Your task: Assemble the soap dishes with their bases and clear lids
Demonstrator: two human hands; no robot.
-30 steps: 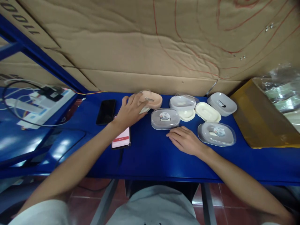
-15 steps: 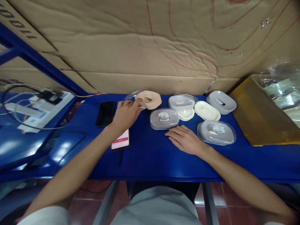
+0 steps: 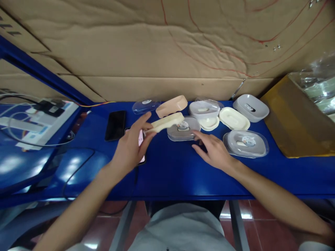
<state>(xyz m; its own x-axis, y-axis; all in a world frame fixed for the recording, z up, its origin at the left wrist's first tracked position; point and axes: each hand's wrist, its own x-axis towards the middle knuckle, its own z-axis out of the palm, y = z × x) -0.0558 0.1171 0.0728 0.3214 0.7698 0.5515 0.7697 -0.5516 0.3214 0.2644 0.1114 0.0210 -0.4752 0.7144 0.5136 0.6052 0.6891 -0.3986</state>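
Pinched between the fingers and thumb of my left hand (image 3: 132, 143) is a cream plastic piece (image 3: 167, 122), tilted above the blue table. Behind it lie a peach-coloured piece (image 3: 171, 106) on its side and a clear lid (image 3: 146, 106). My right hand (image 3: 213, 150) has its fingers apart, with the index finger at the near right edge of a grey lidded dish (image 3: 184, 129). Farther right are another lidded dish (image 3: 204, 109), a cream tray (image 3: 234, 118), an open grey dish (image 3: 250, 107) and a second closed grey dish (image 3: 246, 143).
Two phones, one black (image 3: 115, 125) and one with a lit screen (image 3: 142, 159), lie on the left. A power strip (image 3: 39, 134) with cables is at far left. An open cardboard box (image 3: 295, 122) with wrapped items stands right. Cardboard (image 3: 146, 52) lines the back.
My left hand has lifted the cream piece toward me. The peach piece now rests on its side. My right hand's fingers have spread and moved slightly forward. The view has shifted a little.
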